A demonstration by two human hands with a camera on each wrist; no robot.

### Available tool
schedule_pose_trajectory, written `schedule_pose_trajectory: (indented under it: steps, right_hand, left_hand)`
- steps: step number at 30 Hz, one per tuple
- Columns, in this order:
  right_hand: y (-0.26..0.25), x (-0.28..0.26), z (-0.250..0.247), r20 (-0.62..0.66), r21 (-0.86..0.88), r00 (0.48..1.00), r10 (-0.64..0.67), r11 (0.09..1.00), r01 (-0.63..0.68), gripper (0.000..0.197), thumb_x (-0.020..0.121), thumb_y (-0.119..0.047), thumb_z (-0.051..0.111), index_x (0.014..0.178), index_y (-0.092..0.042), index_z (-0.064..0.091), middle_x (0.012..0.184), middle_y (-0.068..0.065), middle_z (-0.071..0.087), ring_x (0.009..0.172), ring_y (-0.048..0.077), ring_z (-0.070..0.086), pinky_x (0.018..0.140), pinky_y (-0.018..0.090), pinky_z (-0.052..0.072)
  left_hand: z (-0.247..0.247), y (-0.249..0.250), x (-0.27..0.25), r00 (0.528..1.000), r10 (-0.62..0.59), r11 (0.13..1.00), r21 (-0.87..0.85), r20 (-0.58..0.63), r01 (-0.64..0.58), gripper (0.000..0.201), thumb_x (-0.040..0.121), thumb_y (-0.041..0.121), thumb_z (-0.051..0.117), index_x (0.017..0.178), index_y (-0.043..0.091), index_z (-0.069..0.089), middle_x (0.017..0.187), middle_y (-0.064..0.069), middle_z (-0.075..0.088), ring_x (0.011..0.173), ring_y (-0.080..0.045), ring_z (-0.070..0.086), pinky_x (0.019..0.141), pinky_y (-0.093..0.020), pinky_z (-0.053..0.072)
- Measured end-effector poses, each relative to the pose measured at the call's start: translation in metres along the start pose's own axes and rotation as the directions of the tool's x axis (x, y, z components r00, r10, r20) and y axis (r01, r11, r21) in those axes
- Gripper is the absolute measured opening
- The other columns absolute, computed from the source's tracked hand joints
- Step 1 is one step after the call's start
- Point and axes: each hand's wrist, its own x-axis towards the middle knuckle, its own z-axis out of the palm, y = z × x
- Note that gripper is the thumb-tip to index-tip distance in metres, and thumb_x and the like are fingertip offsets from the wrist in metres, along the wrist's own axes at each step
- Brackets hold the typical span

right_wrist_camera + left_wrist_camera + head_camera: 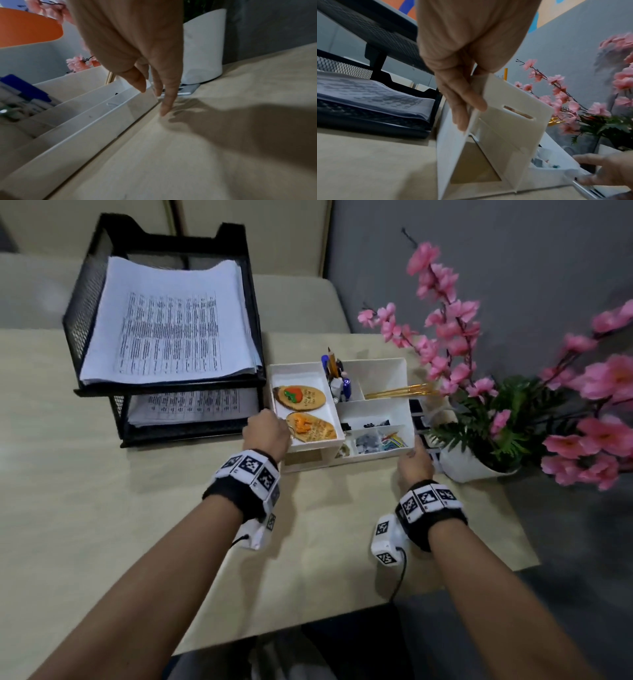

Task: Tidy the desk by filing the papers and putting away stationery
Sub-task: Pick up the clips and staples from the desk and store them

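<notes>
White organizer (pixel 373 455), black mesh tray (pixel 85 302), white papers (pixel 171 326) covered in black print. Tan desk (pixel 102 508), pink flowers (pixel 445 313), white pot (pixel 462 463), blue pens (pixel 346 388), and checker-style black-and-white wristbands (pixel 253 467).

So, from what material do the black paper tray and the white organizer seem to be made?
The black paper tray looks like metal mesh with a matt dark coating: its walls show a fine perforated grid. The white organizer appears to be plastic, smooth and slightly glossy: thin, even walls, moulded dividers and a cut slot. The left hand and right hand touch its sides.
</notes>
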Motion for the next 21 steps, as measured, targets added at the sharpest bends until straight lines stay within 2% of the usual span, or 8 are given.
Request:
schedule_pose_trajectory:
  steps: [3,6,9,12,14,16,18,21]
  right_hand:
    - [-0.007,0.018,0.012,0.072,0.003,0.996,-0.052,0.999,0.052,0.055,0.083,-0.016,0.039,0.138,-0.011,0.036,0.133,0.026,0.050,0.118,0.041,0.052,0.101,0.046,0.044]
    - [-0.027,0.018,0.010,0.146,-0.100,0.986,-0.075,0.991,0.090,0.054,0.090,-0.003,0.035,0.144,-0.013,0.032,0.142,0.018,0.043,0.127,0.035,0.045,0.103,0.033,0.037]
    - [-0.038,0.021,0.012,0.239,-0.144,0.969,-0.063,0.985,0.099,0.061,0.092,-0.002,0.031,0.149,-0.023,0.020,0.147,0.015,0.038,0.129,0.033,0.043,0.102,0.031,0.037]
    - [-0.042,0.021,0.016,0.290,-0.201,0.953,-0.089,0.968,0.151,0.065,0.093,-0.003,0.033,0.150,-0.026,0.011,0.146,0.016,0.039,0.126,0.033,0.045,0.094,0.029,0.040]
    - [-0.044,0.020,0.016,0.303,-0.221,0.946,-0.116,0.957,0.188,0.066,0.092,-0.004,0.034,0.150,-0.026,0.010,0.144,0.017,0.040,0.124,0.034,0.046,0.095,0.031,0.040]
    - [-0.044,0.020,0.017,0.301,-0.231,0.944,-0.136,0.950,0.210,0.067,0.091,-0.002,0.035,0.150,-0.023,0.012,0.143,0.018,0.042,0.123,0.034,0.047,0.095,0.031,0.041]
    - [-0.044,0.016,0.019,0.298,-0.228,0.944,-0.142,0.950,0.215,0.067,0.089,-0.001,0.035,0.149,-0.023,0.017,0.143,0.017,0.043,0.124,0.033,0.046,0.095,0.029,0.040]
    - [-0.041,0.011,0.024,0.304,-0.219,0.939,-0.162,0.947,0.235,0.066,0.089,-0.001,0.037,0.149,-0.023,0.020,0.141,0.017,0.045,0.125,0.034,0.046,0.096,0.029,0.040]
  left_hand:
    - [0.006,0.012,0.016,0.998,-0.054,0.994,-0.093,-0.022,0.052,0.038,0.094,0.022,0.038,0.095,-0.009,0.059,0.100,-0.026,0.065,0.090,-0.044,0.064,0.081,-0.045,0.055]
    - [0.009,0.020,0.031,0.993,-0.110,0.973,-0.208,-0.047,0.098,0.040,0.093,0.026,0.041,0.089,-0.008,0.062,0.095,-0.026,0.067,0.087,-0.041,0.066,0.079,-0.043,0.055]
    - [0.009,0.019,0.045,0.966,-0.246,0.889,-0.418,-0.086,0.189,0.043,0.087,0.041,0.054,0.076,0.001,0.063,0.092,-0.022,0.069,0.082,-0.036,0.068,0.077,-0.045,0.057]
    - [0.008,0.013,0.051,0.920,-0.384,0.781,-0.559,-0.077,0.279,0.058,0.075,0.054,0.061,0.097,0.000,0.065,0.104,-0.019,0.067,0.093,-0.034,0.066,0.083,-0.042,0.055]
    - [0.009,0.013,0.052,0.899,-0.429,0.730,-0.620,-0.088,0.288,0.064,0.072,0.052,0.064,0.106,-0.002,0.061,0.110,-0.018,0.065,0.098,-0.034,0.064,0.087,-0.041,0.054]
    - [0.011,0.012,0.054,0.896,-0.438,0.679,-0.682,-0.076,0.274,0.062,0.074,0.048,0.065,0.108,-0.002,0.060,0.111,-0.016,0.064,0.096,-0.030,0.064,0.085,-0.037,0.054]
    - [0.010,0.014,0.054,0.893,-0.442,0.686,-0.672,-0.081,0.279,0.063,0.077,0.049,0.063,0.113,-0.003,0.058,0.112,-0.011,0.063,0.095,-0.027,0.063,0.081,-0.031,0.052]
    - [0.007,0.013,0.057,0.881,-0.444,0.712,-0.662,-0.163,0.236,0.060,0.079,0.046,0.064,0.113,-0.003,0.060,0.114,-0.017,0.064,0.106,-0.031,0.061,0.087,-0.030,0.050]
